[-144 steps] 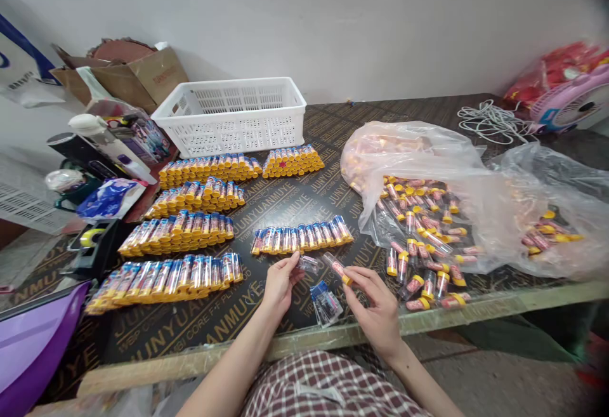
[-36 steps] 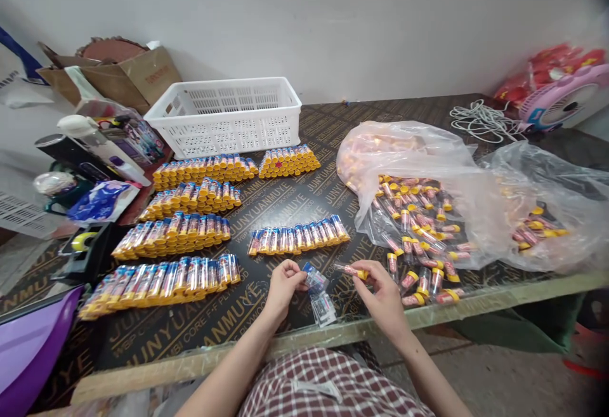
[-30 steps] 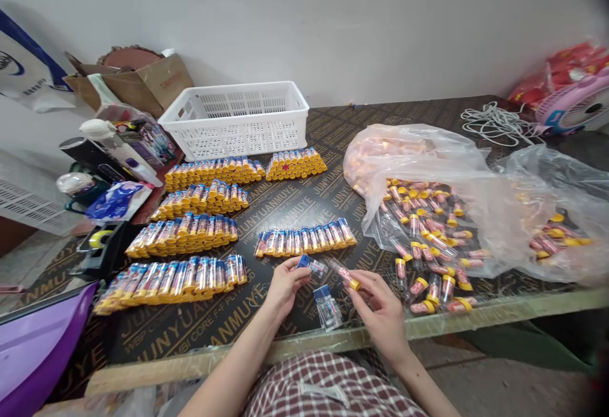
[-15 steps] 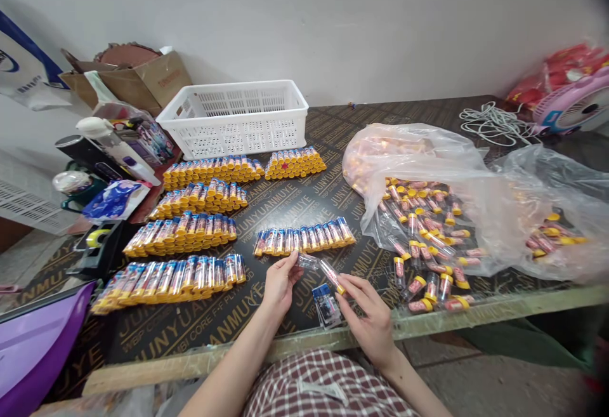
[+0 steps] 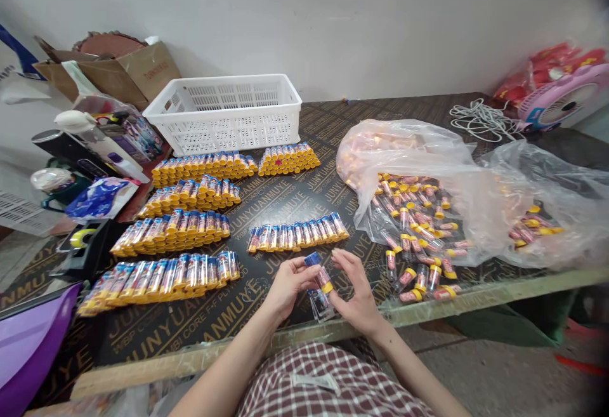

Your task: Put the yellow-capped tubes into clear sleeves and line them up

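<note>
A small clear tube (image 5: 323, 275) with a yellow cap and pinkish contents is slanted in front of me, with a blue-topped printed sleeve (image 5: 312, 259) at its upper end. My left hand (image 5: 288, 285) pinches it between thumb and fingers. My right hand (image 5: 358, 291) is open beside it, the thumb close to the yellow cap and the fingers spread; whether the thumb touches the cap I cannot tell. Beneath the hands lies a small stack of flat printed sleeves (image 5: 321, 306), partly hidden. Just beyond is a row of sleeved tubes (image 5: 299, 235).
Stacked rows of sleeved tubes (image 5: 159, 282) lie at left, before a white plastic basket (image 5: 223, 126). To the right, a clear plastic bag (image 5: 409, 144) spills loose tubes (image 5: 421, 277). A tape dispenser (image 5: 88, 255) and pink fan (image 5: 564, 106) flank the table's sides.
The flat clear sleeve from my left hand is now around the tube's upper end, its blue top showing. My right hand has loosened from the tube and its fingers have spread.
</note>
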Demonstrator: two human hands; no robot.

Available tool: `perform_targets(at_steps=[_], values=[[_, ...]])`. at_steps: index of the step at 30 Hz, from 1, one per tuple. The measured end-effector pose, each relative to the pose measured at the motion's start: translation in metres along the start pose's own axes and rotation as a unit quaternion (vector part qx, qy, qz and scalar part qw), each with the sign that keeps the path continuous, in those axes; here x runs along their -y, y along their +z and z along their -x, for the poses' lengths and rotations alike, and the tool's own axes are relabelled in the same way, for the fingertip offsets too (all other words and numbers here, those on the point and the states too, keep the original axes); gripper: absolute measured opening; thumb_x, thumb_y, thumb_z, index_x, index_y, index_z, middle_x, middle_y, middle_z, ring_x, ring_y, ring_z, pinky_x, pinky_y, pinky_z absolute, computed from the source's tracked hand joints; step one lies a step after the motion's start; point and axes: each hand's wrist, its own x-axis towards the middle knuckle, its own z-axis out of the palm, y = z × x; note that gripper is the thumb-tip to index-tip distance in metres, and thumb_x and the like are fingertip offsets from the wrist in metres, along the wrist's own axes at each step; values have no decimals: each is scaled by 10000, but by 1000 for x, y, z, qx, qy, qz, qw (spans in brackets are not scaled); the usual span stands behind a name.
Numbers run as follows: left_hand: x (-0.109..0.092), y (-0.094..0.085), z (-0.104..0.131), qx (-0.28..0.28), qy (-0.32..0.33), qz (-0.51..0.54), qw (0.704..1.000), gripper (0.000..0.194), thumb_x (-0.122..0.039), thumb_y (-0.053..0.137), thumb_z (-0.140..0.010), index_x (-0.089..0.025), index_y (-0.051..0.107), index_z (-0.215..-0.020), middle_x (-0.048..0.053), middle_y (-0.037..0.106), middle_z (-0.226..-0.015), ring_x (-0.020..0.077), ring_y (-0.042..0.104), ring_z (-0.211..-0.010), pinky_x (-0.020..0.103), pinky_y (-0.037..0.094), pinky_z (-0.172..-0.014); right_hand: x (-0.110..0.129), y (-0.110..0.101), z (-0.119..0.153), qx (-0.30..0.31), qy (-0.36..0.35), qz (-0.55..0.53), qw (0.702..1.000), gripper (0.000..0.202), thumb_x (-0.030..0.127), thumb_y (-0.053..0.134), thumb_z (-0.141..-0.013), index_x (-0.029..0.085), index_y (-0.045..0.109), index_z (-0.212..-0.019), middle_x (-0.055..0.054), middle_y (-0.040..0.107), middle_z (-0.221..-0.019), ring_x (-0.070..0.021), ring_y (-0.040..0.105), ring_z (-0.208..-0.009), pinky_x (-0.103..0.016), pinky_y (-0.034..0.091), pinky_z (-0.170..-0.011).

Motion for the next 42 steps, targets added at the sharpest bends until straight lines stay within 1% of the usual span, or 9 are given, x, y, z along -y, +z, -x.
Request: perform_targets(at_steps=[2, 4, 8, 28, 32, 34, 37, 39, 42], values=[[0, 2, 2, 27, -16, -20, 999, 346, -369, 776, -633, -76, 671, -783, 58, 663, -709, 107, 589, -596, 238, 493, -605, 0, -4, -4, 32, -17, -18, 999, 798, 57, 534, -687, 282, 270, -1407, -90, 282, -1435, -280, 355, -1294, -494, 352, -1052], [1, 4, 3, 46, -29, -34, 998, 334, -377, 770, -639, -81, 676, -759, 47, 651, -682, 104, 579, -580, 232, 483, -584, 1, -8, -7, 80, -22, -53, 995, 854, 44, 519, -636, 261, 246, -1415, -86, 243, -1473, -288, 313, -1330, -497, 323, -1076], [3, 6, 5, 64, -45, -44, 996, 334, -365, 784, -622, -90, 683, -783, 40, 648, -683, 117, 589, -592, 232, 474, -572, 2, -11, -7, 139, -18, -117, 983, 882, 37, 487, -596, 249, 238, -1416, -85, 373, -1405, -254, 399, -1287, -440, 358, -1071], [6, 13, 6, 48, -38, -32, 998, 396, -404, 797, -580, -88, 682, -790, 43, 638, -669, 119, 575, -559, 232, 445, -548, 3, -8, -5, 86, 1, -170, 982, 810, 41, 507, -614, 240, 303, -1373, -97, 459, -1342, -239, 486, -1220, -400, 414, -1033], [0, 14, -12, 46, -3, -68, 997, 406, -429, 779, -592, -92, 655, -780, 48, 641, -664, 116, 570, -543, 224, 437, -541, 0, -14, -9, 93, 11, -149, 984, 832, 91, 554, -675, 245, 208, -1416, -107, 361, -1424, -240, 433, -1268, -421, 373, -1061], [-6, 13, -33, 6, 52, -120, 991, 436, -440, 765, -603, -113, 627, -855, 29, 637, -637, 115, 555, -507, 224, 424, -522, -10, -22, -12, 74, 28, -89, 993, 865, 163, 620, -701, 247, 168, -1433, -109, 292, -1458, -248, 404, -1281, -443, 342, -1076], [-17, 12, -74, -97, 154, -277, 943, 512, -425, 756, -621, -162, 561, -1015, -41, 569, -537, 122, 514, -462, 223, 386, -512, -35, -37, -13, -4, 75, 46, 996, 745, 266, 629, -763, 247, 255, -1408, -102, 376, -1389, -247, 419, -1247, -473, 335, -1064], [-23, 13, -97, -146, 203, -408, 878, 489, -419, 745, -645, -178, 555, -1026, -38, 559, -551, 148, 546, -531, 233, 380, -568, -55, -47, -10, -51, 97, 129, 986, 540, 294, 573, -815, 226, 410, -1325, -99, 471, -1288, -248, 444, -1208, -486, 339, -1048], [-27, 18, -115, -178, 224, -542, 790, 454, -466, 690, -708, -182, 565, -1039, 23, 607, -646, 211, 601, -691, 258, 370, -657, -79, -60, -2, -84, 109, 191, 972, 366, 334, 533, -840, 197, 559, -1179, -106, 524, -1194, -253, 485, -1147, -471, 382, -1003]])
